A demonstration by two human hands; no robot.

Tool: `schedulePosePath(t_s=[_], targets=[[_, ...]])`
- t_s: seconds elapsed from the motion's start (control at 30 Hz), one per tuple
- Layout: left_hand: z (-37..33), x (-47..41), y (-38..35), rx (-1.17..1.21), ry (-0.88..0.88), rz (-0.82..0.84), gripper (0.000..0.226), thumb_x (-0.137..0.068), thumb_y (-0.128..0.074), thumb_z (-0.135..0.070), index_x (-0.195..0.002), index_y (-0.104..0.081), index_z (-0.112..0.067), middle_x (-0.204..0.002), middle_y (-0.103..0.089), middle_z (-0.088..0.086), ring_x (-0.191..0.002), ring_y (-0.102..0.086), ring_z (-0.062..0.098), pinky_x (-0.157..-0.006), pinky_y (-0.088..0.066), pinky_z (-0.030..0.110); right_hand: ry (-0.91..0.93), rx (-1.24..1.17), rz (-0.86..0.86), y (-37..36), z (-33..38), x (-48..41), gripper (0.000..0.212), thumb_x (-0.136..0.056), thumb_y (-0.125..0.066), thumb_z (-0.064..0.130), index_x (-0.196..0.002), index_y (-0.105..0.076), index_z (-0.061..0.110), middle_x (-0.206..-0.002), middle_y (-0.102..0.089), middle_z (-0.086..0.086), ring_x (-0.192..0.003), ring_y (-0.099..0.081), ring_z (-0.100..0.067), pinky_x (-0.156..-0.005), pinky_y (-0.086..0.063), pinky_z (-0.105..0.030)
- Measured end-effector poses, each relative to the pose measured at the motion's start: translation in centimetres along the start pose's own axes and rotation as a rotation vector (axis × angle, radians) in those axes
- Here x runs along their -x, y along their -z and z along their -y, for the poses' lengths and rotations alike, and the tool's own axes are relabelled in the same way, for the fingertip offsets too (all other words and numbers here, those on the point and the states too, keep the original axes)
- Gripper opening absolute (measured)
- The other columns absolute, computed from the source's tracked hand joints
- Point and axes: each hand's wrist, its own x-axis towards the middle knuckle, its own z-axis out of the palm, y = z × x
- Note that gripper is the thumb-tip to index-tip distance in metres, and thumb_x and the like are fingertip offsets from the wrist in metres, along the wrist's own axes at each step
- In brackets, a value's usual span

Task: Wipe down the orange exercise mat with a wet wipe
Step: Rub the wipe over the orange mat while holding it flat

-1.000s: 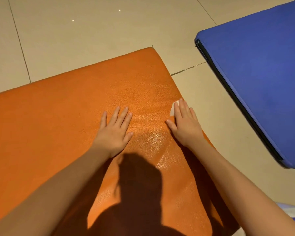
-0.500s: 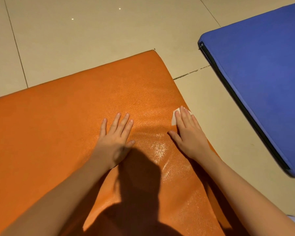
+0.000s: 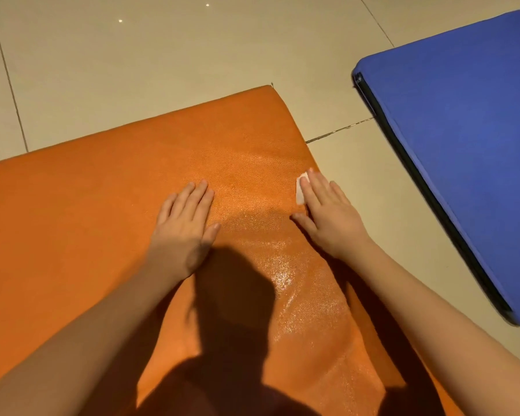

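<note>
The orange mat (image 3: 102,220) lies flat on the tiled floor (image 3: 132,70). Its far right corner is in view, and its right edge runs down toward the near side of the frame.

Left hand (image 3: 183,229): palm down on the mat, a little in from the middle. The fingers are straight and held close together, with the thumb out to the side. It holds nothing and is simply laid flat on the surface.

Right hand (image 3: 327,217): palm down at the right edge of the mat, fingers straight and side by side, thumb spread inward. It presses on the wet wipe (image 3: 300,187), which lies between the hand and the mat. Only a small white piece of the wipe shows, beside the index finger near the fingertips. The rest is covered by the hand. No finger is curled round the wipe. It is held by flat pressure only.

Surface condition: a glistening patch (image 3: 285,280) runs on the mat from between the two hands toward the near side, beside the right forearm. The person's shadow (image 3: 234,295) falls across the near part of the mat.

A blue mat (image 3: 463,145) with a dark side edge lies on the floor to the right, apart from the orange mat, with bare tile between them.
</note>
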Motion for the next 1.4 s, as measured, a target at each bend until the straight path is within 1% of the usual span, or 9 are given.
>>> schedulePosePath(t_s=[0.1,0.27,0.47,0.63,0.83,1.0,1.2,1.3,1.4], targets=[[0.0,0.3,-0.2,-0.025,-0.021,-0.02,0.062,-0.096,-0.035,-0.041,-0.144,-0.043,-0.004,-0.153,-0.039,0.013,-0.141,-0.03,0.028,-0.115,-0.017,0.043,-0.173,-0.11,-0.049,-0.3,2.9,-1.2,0.076,-0.096,-0.015,0.06,-0.153,0.005,0.014,-0.158,0.016,-0.007,-0.146,0.015,-0.019,-0.118,0.008,-0.034],[0.1,0.4,0.0,-0.02,-0.02,-0.024,0.064,-0.099,-0.027,-0.046,-0.146,-0.04,-0.005,-0.154,-0.037,0.012,-0.143,-0.03,0.028,-0.116,-0.017,0.044,0.188,-0.016,-0.016,-1.1,3.8,0.2,0.084,-0.09,-0.002,0.068,-0.153,-0.006,0.011,-0.159,0.002,-0.01,-0.147,0.005,-0.021,-0.119,0.002,-0.039],[0.4,-1.1,0.4,-0.017,-0.027,-0.09,0.059,-0.096,-0.035,-0.043,-0.136,-0.052,-0.002,-0.142,-0.051,0.015,-0.132,-0.038,0.03,-0.107,-0.024,0.042,-0.194,-0.086,-0.068,-0.1,3.4,-3.7,0.077,-0.096,-0.012,0.06,-0.152,0.005,0.012,-0.159,0.014,-0.009,-0.146,0.014,-0.019,-0.119,0.006,-0.035],[0.8,-1.4,0.2,-0.046,0.07,-0.057,0.065,-0.097,-0.029,-0.048,-0.149,-0.036,-0.009,-0.157,-0.031,0.011,-0.146,-0.022,0.03,-0.118,-0.008,0.046,0.088,-0.015,-0.031,-0.3,3.6,-1.9,0.083,-0.088,-0.001,0.067,-0.152,0.005,0.015,-0.156,0.017,-0.005,-0.143,0.018,-0.016,-0.117,0.01,-0.034],[0.8,-1.4,0.4,-0.055,0.074,-0.021,0.066,-0.097,-0.028,-0.047,-0.15,-0.035,-0.009,-0.159,-0.028,0.01,-0.148,-0.02,0.03,-0.119,-0.009,0.048,-0.243,-0.145,-0.039,1.1,3.2,-6.7,0.076,-0.098,-0.018,0.057,-0.153,0.004,0.01,-0.159,0.014,-0.01,-0.146,0.013,-0.02,-0.119,0.007,-0.035],[0.8,-1.6,0.5,-0.064,0.083,-0.002,0.066,-0.094,-0.031,-0.046,-0.148,-0.038,-0.009,-0.157,-0.032,0.01,-0.147,-0.024,0.03,-0.118,-0.009,0.047,0.159,0.006,-0.001,0.9,3.8,-4.2,0.084,-0.086,0.0,0.069,-0.15,0.011,0.016,-0.154,0.022,-0.004,-0.144,0.017,-0.018,-0.115,0.013,-0.033],[0.7,-1.7,0.8,-0.053,0.102,0.034,0.072,-0.093,-0.02,-0.052,-0.152,-0.03,-0.013,-0.161,-0.022,0.006,-0.15,-0.013,0.025,-0.119,-0.002,0.045,-0.191,-0.093,-0.027,1.6,3.8,-7.3,0.075,-0.098,-0.017,0.057,-0.153,0.004,0.012,-0.159,0.015,-0.009,-0.146,0.013,-0.02,-0.118,0.007,-0.035],[1.0,-1.7,1.0,-0.052,0.085,0.053,0.073,-0.093,-0.017,-0.056,-0.153,-0.028,-0.015,-0.162,-0.021,0.004,-0.15,-0.013,0.024,-0.119,-0.002,0.043,0.026,-0.015,0.015,1.0,6.0,-5.2,0.08,-0.095,-0.017,0.063,-0.152,0.01,0.013,-0.157,0.02,-0.006,-0.145,0.018,-0.02,-0.118,0.008,-0.035],[2.0,-2.1,1.9,-0.096,-0.01,0.044,0.067,-0.094,-0.028,-0.052,-0.142,-0.048,-0.011,-0.149,-0.045,0.009,-0.136,-0.041,0.032,-0.107,-0.019,0.042,0.097,0.056,0.017,1.8,3.4,-5.6,0.075,-0.097,-0.019,0.059,-0.153,0.004,0.016,-0.16,0.011,-0.005,-0.147,0.009,-0.017,-0.118,0.007,-0.032]])
